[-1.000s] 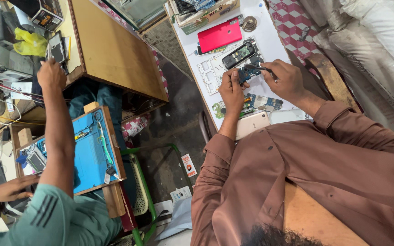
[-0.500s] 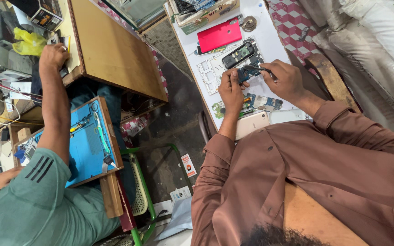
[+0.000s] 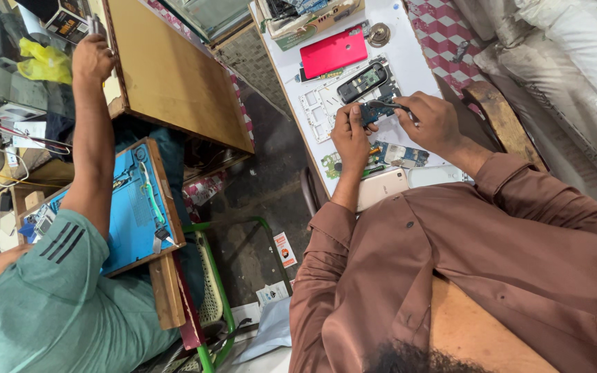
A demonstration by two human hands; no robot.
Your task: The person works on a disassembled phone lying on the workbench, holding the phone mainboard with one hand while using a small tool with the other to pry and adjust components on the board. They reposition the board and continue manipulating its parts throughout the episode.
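My left hand [image 3: 350,135] pinches a small blue circuit board [image 3: 373,110] against the white table [image 3: 409,41]. My right hand [image 3: 438,123] grips a thin dark tool [image 3: 390,105] whose tip rests on that board. Just beyond the board lie a dark opened phone [image 3: 362,81], a white phone frame [image 3: 318,107] and a red phone cover [image 3: 333,52]. Near my wrists lie more circuit boards [image 3: 401,153], a gold phone [image 3: 381,188] and a white phone [image 3: 437,176].
A box of parts [image 3: 305,17] stands at the table's far end. At left, a co-worker in a green shirt [image 3: 43,304] stretches an arm [image 3: 95,138] to a wooden table [image 3: 174,76], beside a blue work mat [image 3: 129,207]. A green stool [image 3: 210,290] stands between us.
The co-worker has leaned further in, with the green shirt filling more of the lower left and the raised hand staying at the wooden table. My hands stay on the small board.
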